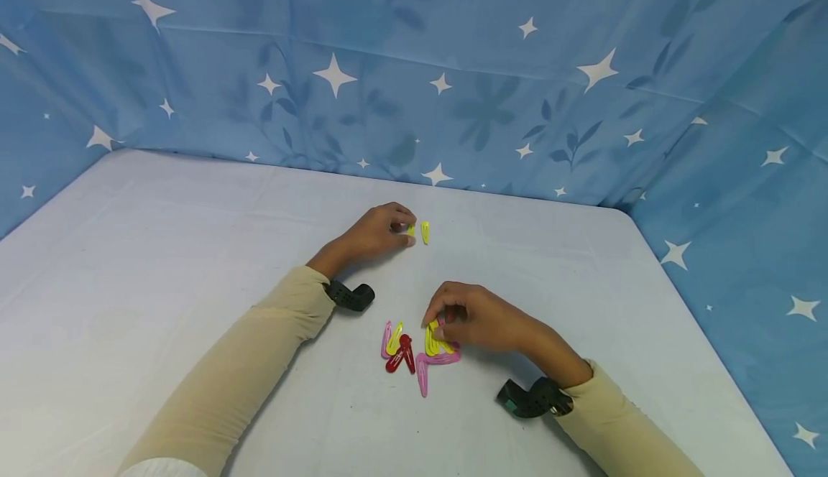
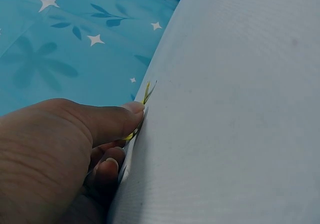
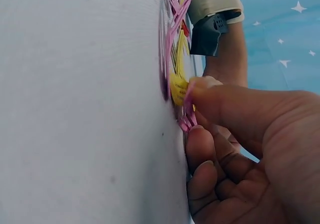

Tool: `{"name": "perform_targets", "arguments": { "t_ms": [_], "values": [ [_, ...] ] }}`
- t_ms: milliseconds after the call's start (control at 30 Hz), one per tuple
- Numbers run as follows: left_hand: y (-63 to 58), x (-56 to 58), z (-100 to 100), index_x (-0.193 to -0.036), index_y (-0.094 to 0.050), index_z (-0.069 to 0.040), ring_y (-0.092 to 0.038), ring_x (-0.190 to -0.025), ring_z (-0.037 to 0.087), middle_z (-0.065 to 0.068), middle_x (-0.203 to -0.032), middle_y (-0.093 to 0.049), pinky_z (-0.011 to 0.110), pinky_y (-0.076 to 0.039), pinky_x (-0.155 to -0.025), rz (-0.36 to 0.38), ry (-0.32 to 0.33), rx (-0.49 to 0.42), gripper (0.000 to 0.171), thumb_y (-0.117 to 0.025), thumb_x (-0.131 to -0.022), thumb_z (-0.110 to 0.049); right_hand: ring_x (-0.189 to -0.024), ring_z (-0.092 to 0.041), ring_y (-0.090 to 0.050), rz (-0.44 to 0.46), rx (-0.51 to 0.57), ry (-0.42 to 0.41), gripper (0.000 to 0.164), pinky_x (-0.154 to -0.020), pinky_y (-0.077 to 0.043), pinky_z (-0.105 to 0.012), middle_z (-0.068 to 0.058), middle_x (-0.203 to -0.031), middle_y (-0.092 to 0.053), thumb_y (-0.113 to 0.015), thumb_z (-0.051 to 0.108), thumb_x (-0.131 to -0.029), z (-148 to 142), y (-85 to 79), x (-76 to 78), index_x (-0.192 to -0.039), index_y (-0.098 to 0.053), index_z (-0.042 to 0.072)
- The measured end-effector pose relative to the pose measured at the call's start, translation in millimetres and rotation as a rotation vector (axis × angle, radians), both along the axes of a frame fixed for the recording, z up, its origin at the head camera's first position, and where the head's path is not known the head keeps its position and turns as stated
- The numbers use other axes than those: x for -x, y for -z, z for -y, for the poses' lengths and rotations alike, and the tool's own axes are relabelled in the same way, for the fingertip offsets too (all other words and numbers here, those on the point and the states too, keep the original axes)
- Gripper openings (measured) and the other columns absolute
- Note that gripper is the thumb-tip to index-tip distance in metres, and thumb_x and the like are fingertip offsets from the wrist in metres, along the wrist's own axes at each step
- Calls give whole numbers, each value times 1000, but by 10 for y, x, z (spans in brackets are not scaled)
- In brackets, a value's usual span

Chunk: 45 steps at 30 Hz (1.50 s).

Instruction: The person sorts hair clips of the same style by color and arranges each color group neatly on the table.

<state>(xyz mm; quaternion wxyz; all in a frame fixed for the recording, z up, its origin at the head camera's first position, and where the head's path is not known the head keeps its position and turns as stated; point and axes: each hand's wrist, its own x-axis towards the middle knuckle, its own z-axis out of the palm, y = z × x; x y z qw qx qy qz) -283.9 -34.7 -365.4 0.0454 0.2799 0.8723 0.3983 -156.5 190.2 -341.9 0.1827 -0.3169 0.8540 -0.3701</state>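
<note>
At the back of the table, my left hand (image 1: 378, 233) pinches a yellow snap hair clip (image 1: 410, 230) between thumb and fingers, low on the cloth. A second yellow clip (image 1: 425, 233) lies just right of it. Nearer the front, my right hand (image 1: 479, 317) reaches into a loose pile of clips. Its thumb and fingertips close on a pink hair clip (image 3: 188, 99), with yellow clips (image 3: 178, 88) right against it. Below that hand lie pink clips (image 1: 422, 375). To the left are red clips (image 1: 407, 351), a yellow clip (image 1: 394, 339) and a pink clip (image 1: 386, 340).
A white cloth covers the table (image 1: 291, 405). Behind and on the right hangs a blue curtain (image 1: 401, 82) with white stars. Each wrist wears a black camera, one on the left wrist (image 1: 351, 296), one on the right (image 1: 533, 398).
</note>
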Motion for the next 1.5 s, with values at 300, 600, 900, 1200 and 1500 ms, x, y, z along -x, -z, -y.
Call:
{"name": "perform_targets", "arguments": {
  "t_ms": [300,600,900,1200,1500],
  "values": [
    [-4,-10,9,-130,-61,1,-57,-112,26,11,-130,-55,38,-45,-94,3,4,-1,41,-68,-92,-14,-69,-19,-57,68,67,93,17,-61,-49,-27,-3,-79,-60,-68,-1,-89,0,19,18,-102,-70,10],
    [-4,-13,2,-130,-61,0,-56,-112,25,10,-131,-55,37,-45,-93,1,-5,10,41,-68,-92,-15,-73,-20,-57,27,72,171,16,-62,-50,-27,-2,-83,-61,-67,0,-89,-1,24,28,-100,-71,11],
    [-16,-25,-3,-131,-60,0,-56,-111,25,10,-132,-54,37,-45,-94,15,-14,13,42,-68,-92,-16,-75,-20,-58,3,126,218,13,-64,-51,-27,-4,-85,-63,-65,1,-90,-37,47,68,-100,-72,6],
    [-22,-25,-4,-131,-59,0,-56,-110,25,11,-132,-54,37,-46,-93,5,-5,22,42,-68,-92,-15,-79,-21,-60,44,176,242,12,-71,-52,-27,-6,-89,-65,-66,3,-91,-67,49,92,-102,-71,2],
    [-21,-23,-8,-131,-59,-1,-56,-111,24,10,-133,-54,36,-46,-94,16,-13,24,42,-68,-93,-15,-80,-22,-61,69,207,333,14,-69,-52,-29,-6,-91,-68,-68,8,-90,-64,40,96,-103,-73,4]
  ]
}}
